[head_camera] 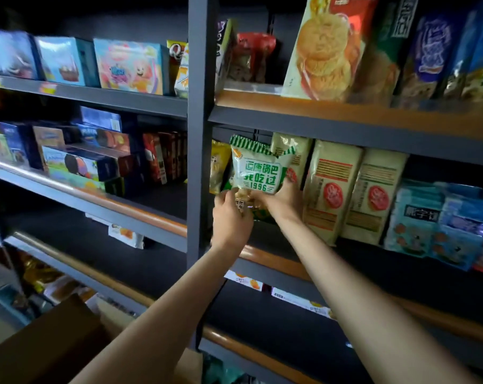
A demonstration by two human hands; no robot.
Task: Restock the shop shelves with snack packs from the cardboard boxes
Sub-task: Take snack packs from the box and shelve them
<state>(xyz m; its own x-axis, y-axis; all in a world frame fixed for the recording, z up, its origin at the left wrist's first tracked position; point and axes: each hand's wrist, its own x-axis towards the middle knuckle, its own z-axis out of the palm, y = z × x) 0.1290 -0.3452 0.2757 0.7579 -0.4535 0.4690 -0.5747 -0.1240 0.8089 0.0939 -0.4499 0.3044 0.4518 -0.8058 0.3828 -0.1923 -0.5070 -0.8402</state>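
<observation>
Green-and-white snack pack (258,169), striped top edge, green print with "1996", upright at left end of middle shelf (273,259). Left hand (230,217) and right hand (283,199) both grip its bottom edge. Right of pack: three beige packs (331,189), then blue packs. Dark metal shelving, orange-brown front rails. Cardboard box (54,342) lower left of pack.

Green-and-white snack pack (258,173) upright at the middle shelf (276,261) front, beside beige packs (331,189)

Snack pack (258,173): glossy plastic film, crinkled. Shelf upright (200,134): matt grey painted metal. Shelf edge trim (345,113): smooth, wood-toned. Cardboard box (49,342): matt brown board.
</observation>
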